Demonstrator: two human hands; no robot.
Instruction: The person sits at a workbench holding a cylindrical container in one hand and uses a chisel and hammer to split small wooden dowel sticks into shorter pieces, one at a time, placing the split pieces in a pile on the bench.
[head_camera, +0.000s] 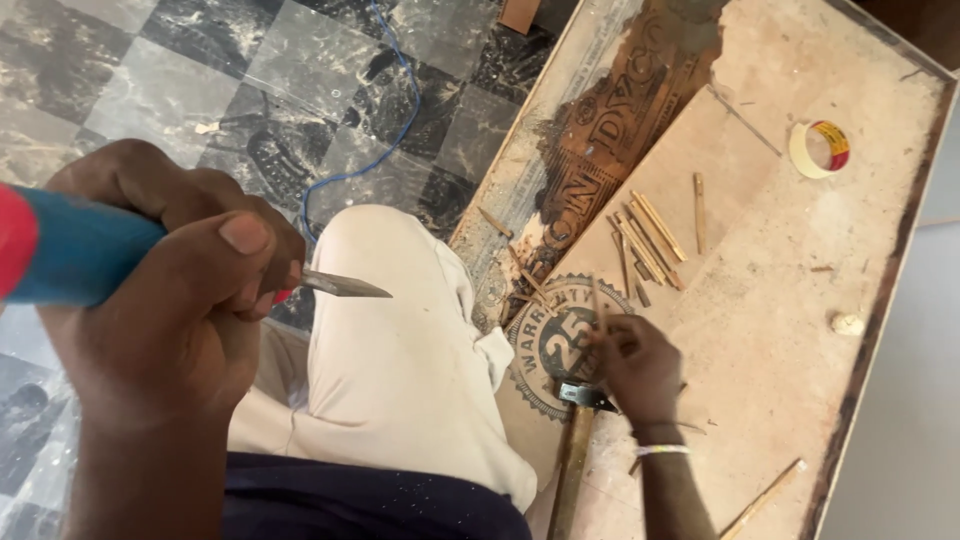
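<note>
My left hand is raised close to the camera, shut on the blue and red handle of a chisel. The chisel's pointed metal blade points right, above my knee in cream trousers. My right hand rests on a flat wooden board and pinches a thin wooden stick upright. A white band sits on that wrist. A hammer with a wooden handle lies just below that hand.
Several thin wooden sticks lie on the board above my right hand. A roll of tape sits at the board's far right. A blue cable runs over the black and grey checkered floor.
</note>
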